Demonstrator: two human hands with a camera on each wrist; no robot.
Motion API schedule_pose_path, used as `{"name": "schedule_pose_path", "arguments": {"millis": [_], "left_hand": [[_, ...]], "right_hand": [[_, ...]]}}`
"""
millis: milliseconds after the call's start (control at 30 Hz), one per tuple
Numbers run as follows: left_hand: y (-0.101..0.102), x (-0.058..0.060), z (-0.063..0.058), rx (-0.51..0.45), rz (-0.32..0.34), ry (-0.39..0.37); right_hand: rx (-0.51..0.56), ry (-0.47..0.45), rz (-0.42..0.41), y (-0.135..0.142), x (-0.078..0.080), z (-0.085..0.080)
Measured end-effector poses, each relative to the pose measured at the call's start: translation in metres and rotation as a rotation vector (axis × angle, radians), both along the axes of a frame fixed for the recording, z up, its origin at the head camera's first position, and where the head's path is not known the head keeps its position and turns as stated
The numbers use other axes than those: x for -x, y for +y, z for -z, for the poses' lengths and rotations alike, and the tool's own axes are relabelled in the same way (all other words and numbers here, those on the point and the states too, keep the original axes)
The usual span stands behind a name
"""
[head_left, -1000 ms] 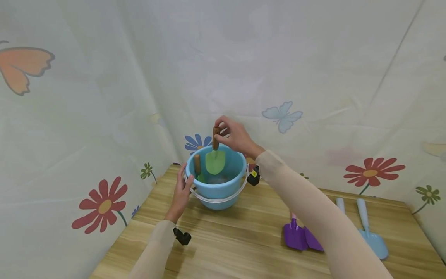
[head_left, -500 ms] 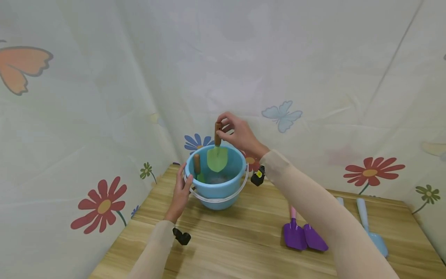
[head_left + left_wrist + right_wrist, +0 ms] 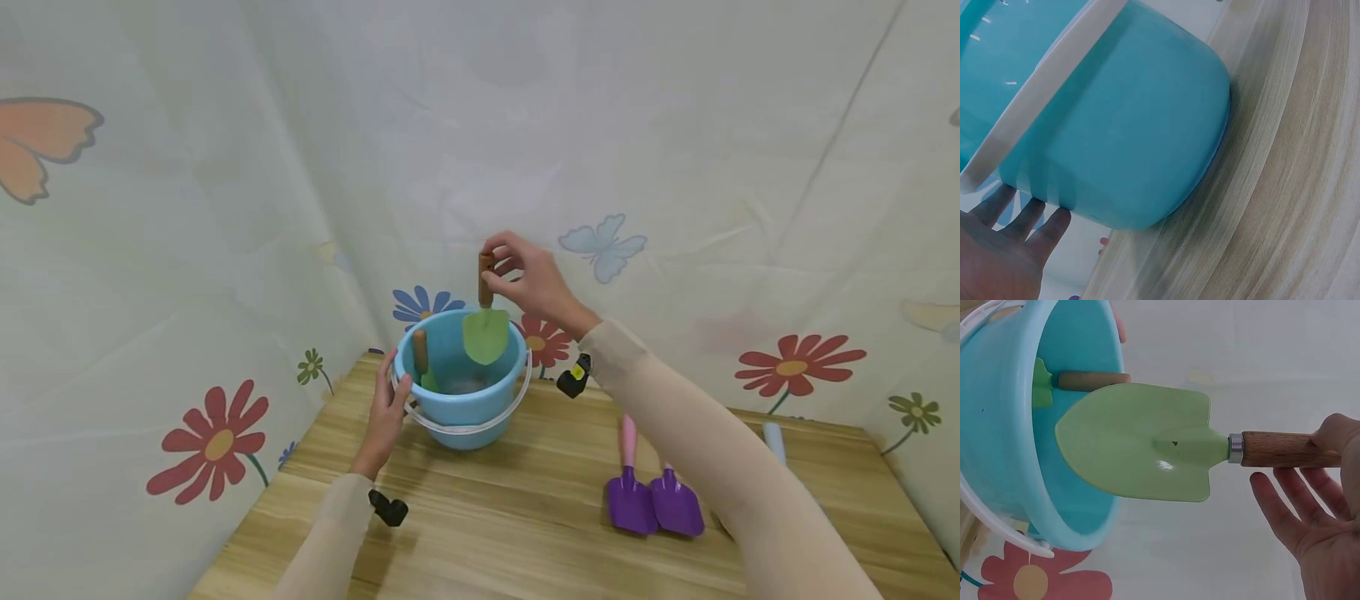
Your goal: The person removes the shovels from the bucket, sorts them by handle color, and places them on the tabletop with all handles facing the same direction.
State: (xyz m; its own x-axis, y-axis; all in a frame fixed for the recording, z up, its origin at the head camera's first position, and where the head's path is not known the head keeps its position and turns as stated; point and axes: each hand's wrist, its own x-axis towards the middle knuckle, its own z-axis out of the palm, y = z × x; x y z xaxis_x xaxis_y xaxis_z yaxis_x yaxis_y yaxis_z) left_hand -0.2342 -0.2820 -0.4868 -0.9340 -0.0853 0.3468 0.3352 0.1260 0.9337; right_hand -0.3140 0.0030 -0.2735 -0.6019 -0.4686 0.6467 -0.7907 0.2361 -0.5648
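My right hand [image 3: 536, 283] pinches the wooden handle [image 3: 1279, 449] of a trowel with a light green blade [image 3: 1141, 444]. The trowel hangs blade down, its blade at the mouth of a light blue bucket [image 3: 461, 408]. Inside the bucket a second green trowel with a wooden handle [image 3: 421, 352] leans against the left wall. My left hand [image 3: 384, 421] rests against the bucket's left side, thumb near the rim. In the left wrist view, its fingers [image 3: 1050, 234] lie fairly straight on the outer wall.
The bucket's white handle [image 3: 480, 429] hangs down in front. Two purple shovels [image 3: 632, 504] with pink handles lie on the wooden table [image 3: 525, 517] at right. A pale blue handle [image 3: 774, 442] shows beyond my right sleeve. A flower-printed sheet [image 3: 675, 125] stands behind.
My right hand has moved up and to the right, raising the trowel so its blade is higher in the bucket's mouth. The left hand stays at the bucket.
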Motion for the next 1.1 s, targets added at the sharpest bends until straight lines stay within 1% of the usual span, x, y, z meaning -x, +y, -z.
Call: {"name": "schedule_pose_path", "arguments": {"millis": [133, 267, 467, 567, 733, 833, 967, 1100], "left_hand": [[-0.003, 0.0, 0.0, -0.015, 0.017, -0.018], [-0.004, 0.0, 0.0, -0.015, 0.012, -0.024], [-0.004, -0.001, 0.002, 0.019, -0.012, -0.004], [-0.005, -0.001, 0.003, 0.019, -0.014, 0.006], [-0.005, -0.001, 0.002, 0.019, -0.014, 0.013], [-0.004, -0.001, 0.002, 0.022, -0.001, 0.015], [-0.004, 0.0, 0.003, 0.011, 0.003, 0.025], [-0.004, 0.001, 0.003, 0.005, -0.005, 0.026]], "right_hand": [[-0.002, 0.017, 0.013, 0.009, -0.002, -0.004], [0.007, 0.027, 0.018, 0.019, -0.003, -0.007], [0.03, 0.006, 0.033, 0.034, -0.003, -0.006], [0.036, 0.002, 0.034, 0.039, -0.003, -0.006], [0.06, 0.006, 0.043, 0.045, -0.003, -0.009], [0.076, 0.001, 0.052, 0.051, -0.004, -0.01], [0.092, -0.008, 0.074, 0.06, -0.004, -0.011], [0.094, -0.005, 0.114, 0.069, -0.002, -0.009]]}}
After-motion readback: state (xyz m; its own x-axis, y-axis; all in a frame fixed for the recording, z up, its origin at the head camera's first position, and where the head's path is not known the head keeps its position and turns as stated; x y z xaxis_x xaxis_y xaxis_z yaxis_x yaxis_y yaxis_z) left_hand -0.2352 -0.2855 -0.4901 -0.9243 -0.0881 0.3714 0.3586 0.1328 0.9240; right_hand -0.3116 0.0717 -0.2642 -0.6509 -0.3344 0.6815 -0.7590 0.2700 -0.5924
